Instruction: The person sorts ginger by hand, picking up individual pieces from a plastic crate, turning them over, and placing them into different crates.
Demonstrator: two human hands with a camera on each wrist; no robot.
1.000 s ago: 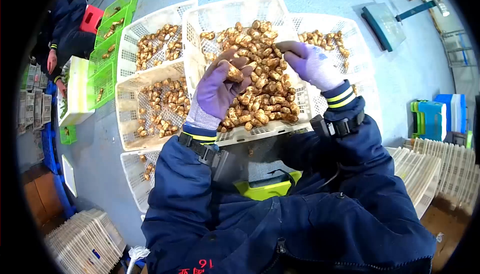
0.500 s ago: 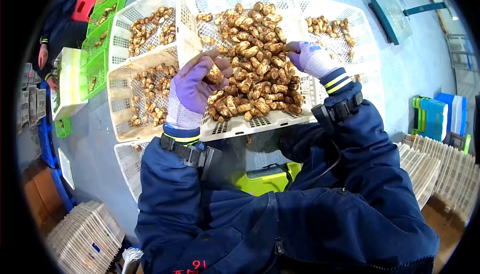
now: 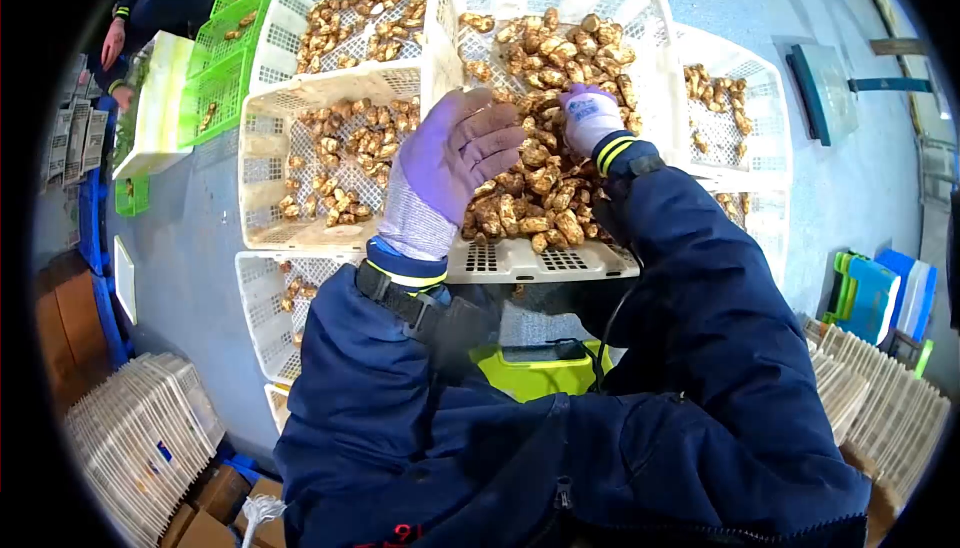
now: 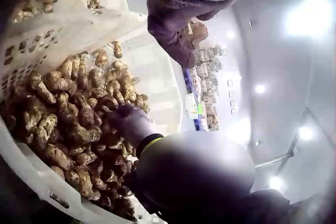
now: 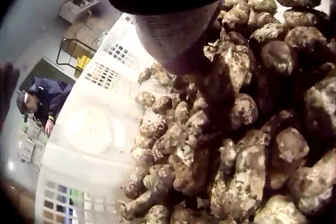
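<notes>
Brown-and-white stubby mushrooms (image 3: 560,218), soil-stained, lie heaped in a white perforated crate (image 3: 480,268) in front of me. My right hand (image 3: 592,116), in a purple-coated glove, reaches down into the middle of the heap; its fingertips are hidden among the mushrooms. From the left wrist view, the same right hand (image 4: 137,121) touches the pile, and I cannot tell whether it grips a mushroom. My gloved left hand (image 3: 455,163) hovers over the crate's left part, its palm turned up and fingers loosely extended, with no mushroom visible on it.
More white crates with mushrooms stand left (image 3: 335,163) and right (image 3: 720,118). Green baskets (image 3: 215,68) line the far left, near another person (image 5: 44,100). A teal platform scale (image 3: 825,93) is at the right. Stacked white crates (image 3: 150,438) sit at lower left.
The mushroom that my left hand held half a second ago no longer shows in it, and its fingers have straightened. My right hand has moved from the heap's right edge into its middle.
</notes>
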